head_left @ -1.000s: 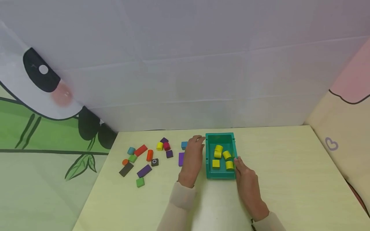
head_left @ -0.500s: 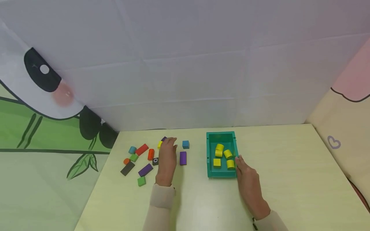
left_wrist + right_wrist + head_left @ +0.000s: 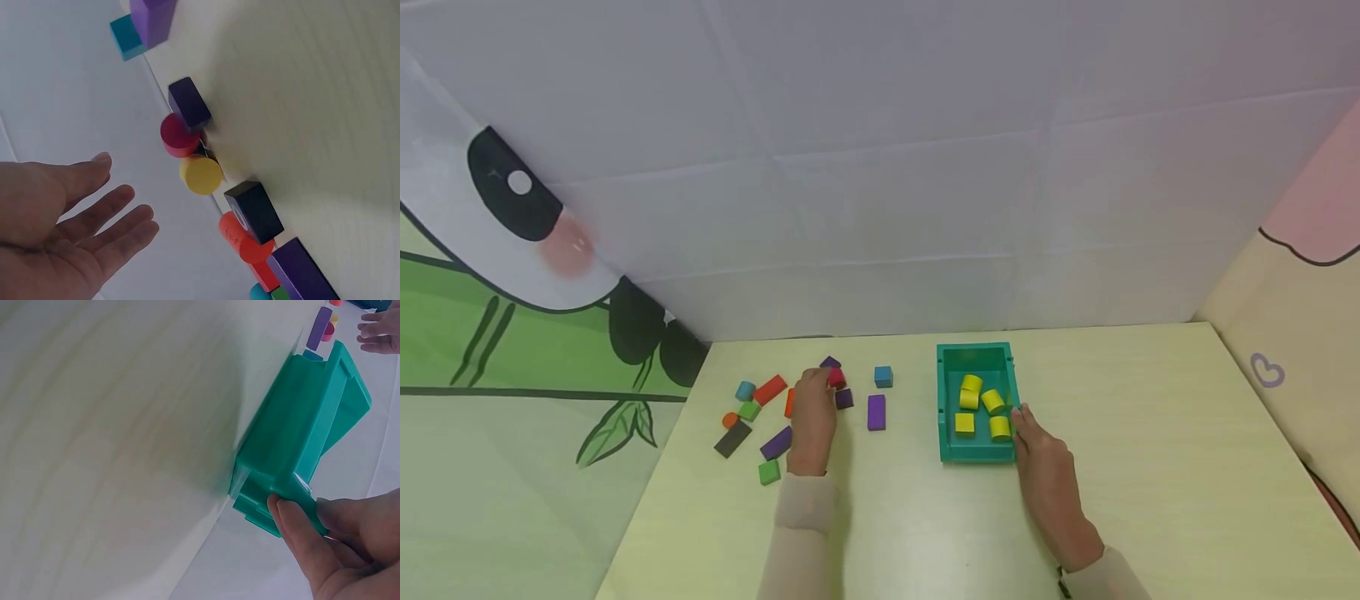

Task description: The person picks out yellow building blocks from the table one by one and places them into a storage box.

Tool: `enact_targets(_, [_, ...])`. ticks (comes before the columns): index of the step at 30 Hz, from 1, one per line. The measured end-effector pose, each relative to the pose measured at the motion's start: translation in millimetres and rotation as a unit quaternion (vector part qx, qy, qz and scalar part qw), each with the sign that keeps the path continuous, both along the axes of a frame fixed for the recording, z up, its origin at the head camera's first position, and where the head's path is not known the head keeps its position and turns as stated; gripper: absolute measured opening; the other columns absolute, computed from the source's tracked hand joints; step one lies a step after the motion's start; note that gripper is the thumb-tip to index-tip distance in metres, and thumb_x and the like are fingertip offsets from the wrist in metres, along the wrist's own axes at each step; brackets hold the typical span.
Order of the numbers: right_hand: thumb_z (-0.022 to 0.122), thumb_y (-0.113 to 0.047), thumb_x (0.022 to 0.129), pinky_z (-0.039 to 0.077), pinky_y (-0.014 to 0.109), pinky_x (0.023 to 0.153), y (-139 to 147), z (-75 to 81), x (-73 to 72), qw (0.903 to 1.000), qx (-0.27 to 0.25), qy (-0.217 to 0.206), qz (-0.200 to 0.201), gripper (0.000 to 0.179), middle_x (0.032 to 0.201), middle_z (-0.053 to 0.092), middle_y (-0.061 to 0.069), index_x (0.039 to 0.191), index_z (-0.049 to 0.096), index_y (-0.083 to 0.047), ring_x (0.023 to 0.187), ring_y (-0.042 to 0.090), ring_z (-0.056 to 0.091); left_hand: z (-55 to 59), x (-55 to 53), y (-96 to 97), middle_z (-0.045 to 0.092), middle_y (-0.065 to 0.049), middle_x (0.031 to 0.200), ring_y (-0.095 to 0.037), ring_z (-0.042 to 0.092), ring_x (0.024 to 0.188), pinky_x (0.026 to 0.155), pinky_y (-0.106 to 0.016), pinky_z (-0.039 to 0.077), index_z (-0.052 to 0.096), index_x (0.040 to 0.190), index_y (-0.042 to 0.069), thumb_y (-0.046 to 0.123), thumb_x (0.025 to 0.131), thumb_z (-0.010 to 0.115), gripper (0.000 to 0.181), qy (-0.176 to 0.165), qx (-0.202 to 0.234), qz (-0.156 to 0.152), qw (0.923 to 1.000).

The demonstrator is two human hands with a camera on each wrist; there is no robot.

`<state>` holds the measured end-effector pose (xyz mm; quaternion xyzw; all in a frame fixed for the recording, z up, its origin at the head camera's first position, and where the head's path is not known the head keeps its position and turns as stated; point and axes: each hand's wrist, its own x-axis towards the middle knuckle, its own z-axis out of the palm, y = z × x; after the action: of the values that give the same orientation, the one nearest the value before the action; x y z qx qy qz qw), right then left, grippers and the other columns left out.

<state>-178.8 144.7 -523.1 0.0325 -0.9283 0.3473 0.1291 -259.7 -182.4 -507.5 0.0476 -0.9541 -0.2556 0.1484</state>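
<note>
My left hand (image 3: 811, 425) hovers over the scattered blocks, fingers apart and holding nothing. In the left wrist view its fingertips point toward a yellow cylinder (image 3: 203, 175), which the hand hides in the head view. Close to that cylinder are a red cylinder (image 3: 179, 135), a dark purple block (image 3: 189, 103) and a black block (image 3: 254, 211) with a ring mark. My right hand (image 3: 1048, 483) grips the right wall of a teal bin (image 3: 976, 455) between thumb and fingers. Inside the bin lie several yellow blocks (image 3: 965, 424), cylinders and a square-faced one.
Between the left hand and the bin stand a blue cube (image 3: 883, 377) and a purple block (image 3: 876, 412). Farther left lie a red block (image 3: 769, 389), a dark grey block (image 3: 732, 438), a green block (image 3: 769, 472) and others. A white sheet (image 3: 880, 208) hangs behind the table.
My left hand has moved left from beside the bin, past the blue cube and purple block, to the scattered blocks. The right hand stays on the bin, whose contents look the same.
</note>
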Motion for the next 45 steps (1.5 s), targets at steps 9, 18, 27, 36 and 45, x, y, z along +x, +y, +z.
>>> enact_targets(9, [0.073,0.011,0.091,0.058,0.051,0.091,0,-1.2,-1.3,1.0,0.001,0.001,-0.003,0.049,0.143,0.058,0.027,0.138,0.06,0.009,0.123,0.045,0.063,-7.9,-13.1,-12.3,0.067,-0.032,0.124,-0.049,0.067,0.113,0.101,-0.056,0.056,0.068,0.127,-0.013,-0.015,0.092,0.067,0.035,-0.011,-0.01,0.016,0.9998])
enact_targets(18, [0.073,0.011,0.092,0.058,0.051,0.092,0,-1.1,-1.7,1.0,0.003,-0.003,-0.003,0.048,0.143,0.058,0.028,0.138,0.061,0.009,0.125,0.045,0.062,-16.6,-22.0,-21.2,0.069,-0.032,0.111,-0.048,0.069,0.105,0.095,-0.056,0.058,0.07,0.116,-0.014,-0.018,0.091,0.062,0.027,0.004,-0.027,-0.003,0.9996])
enact_targets(27, [0.074,0.011,0.092,0.058,0.049,0.091,0,-1.7,-1.7,1.0,-0.001,-0.003,-0.001,0.048,0.144,0.057,0.027,0.138,0.061,0.009,0.126,0.044,0.061,-19.1,-29.1,-24.1,0.068,-0.031,0.118,-0.047,0.068,0.112,0.1,-0.055,0.057,0.068,0.126,-0.012,-0.016,0.092,0.061,0.035,-0.042,-0.017,0.002,0.9989])
enact_targets(36, [0.075,0.012,0.09,0.059,0.049,0.089,0,-3.1,-1.8,1.0,-0.002,0.003,-0.002,0.049,0.143,0.058,0.027,0.137,0.063,0.008,0.124,0.044,0.062,-22.0,-30.9,-27.3,0.07,-0.03,0.114,-0.046,0.067,0.111,0.102,-0.054,0.056,0.07,0.118,-0.013,-0.013,0.096,0.052,0.028,-0.058,-0.021,0.002,0.9981])
enact_targets(45, [0.075,0.012,0.09,0.059,0.049,0.09,-1,-2.4,-2.3,1.0,0.003,-0.003,-0.005,0.049,0.144,0.058,0.026,0.138,0.062,0.008,0.124,0.044,0.063,-25.2,-35.5,-28.8,0.068,-0.029,0.108,-0.046,0.068,0.105,0.095,-0.055,0.057,0.071,0.11,-0.011,-0.013,0.094,0.053,0.024,-0.07,-0.013,0.005,0.9975])
